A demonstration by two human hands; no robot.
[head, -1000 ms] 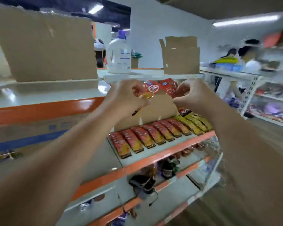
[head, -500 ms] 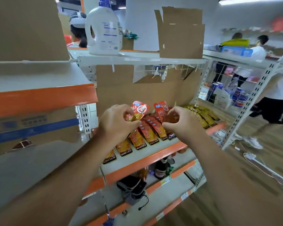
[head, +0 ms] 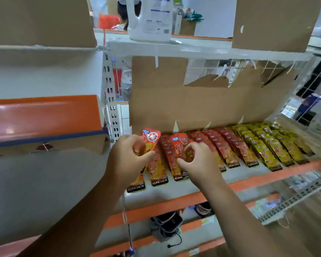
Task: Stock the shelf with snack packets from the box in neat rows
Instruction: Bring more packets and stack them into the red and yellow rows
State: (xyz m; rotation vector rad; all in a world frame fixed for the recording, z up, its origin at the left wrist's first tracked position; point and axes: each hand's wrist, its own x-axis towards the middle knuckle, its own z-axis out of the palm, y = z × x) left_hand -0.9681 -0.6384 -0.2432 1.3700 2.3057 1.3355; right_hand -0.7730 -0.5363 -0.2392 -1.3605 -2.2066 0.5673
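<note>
My left hand [head: 127, 158] pinches a red and orange snack packet [head: 150, 138] that sticks up above the left end of the shelf [head: 252, 178]. My right hand [head: 196, 162] grips a second red packet [head: 180, 145] just to its right. Both hands hover over the leftmost rows. Red packets [head: 228, 145] lie in several overlapping rows across the shelf's left and middle. Yellow packets [head: 271, 145] fill the rows at the right end. My hands cover the lower parts of the held packets.
A brown cardboard sheet [head: 193, 101] lines the back of the shelf. A white detergent jug [head: 150, 17] and cardboard boxes [head: 272, 23] stand on the shelf above. An orange-edged shelf unit [head: 43, 114] juts out at left. Lower shelves hold a black item [head: 165, 227].
Both hands have dropped from in front of the upper shelf down to the packet rows, carrying the two red packets. The view has tilted down and moved closer to the shelf.
</note>
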